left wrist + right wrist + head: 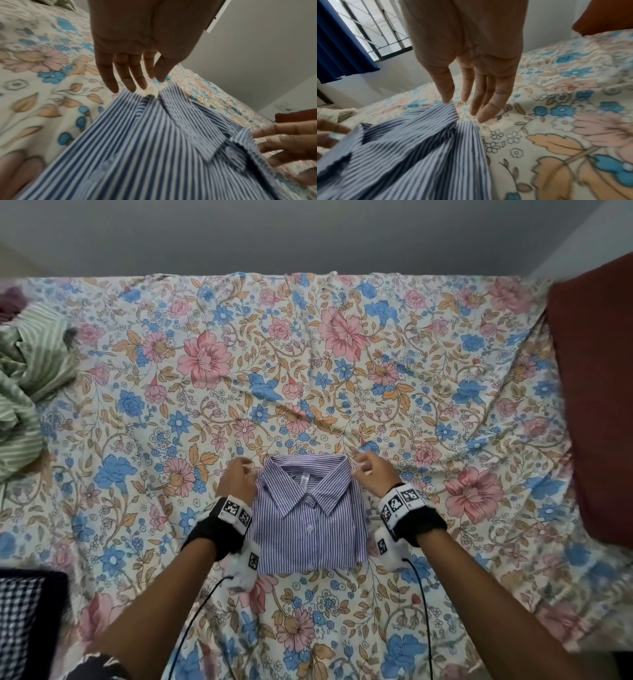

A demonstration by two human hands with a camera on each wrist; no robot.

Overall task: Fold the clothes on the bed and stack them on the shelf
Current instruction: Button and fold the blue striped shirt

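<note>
Head view showed me the striped shirt already folded square on the bed, my left hand and right hand with loose fingers at its top corners, while the green garment waited unfolded, the shelf unseen.

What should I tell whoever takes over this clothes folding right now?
Left hand: open, fingers straight at the striped shirt's far left corner, no grip.
Right hand: open, thumb tip touching the far right corner.
Done: the striped shirt lies folded, collar up, on the floral bedsheet.
Left: carry it to the shelf, not in view; then fold the green striped garment crumpled at the bed's left edge.
</note>
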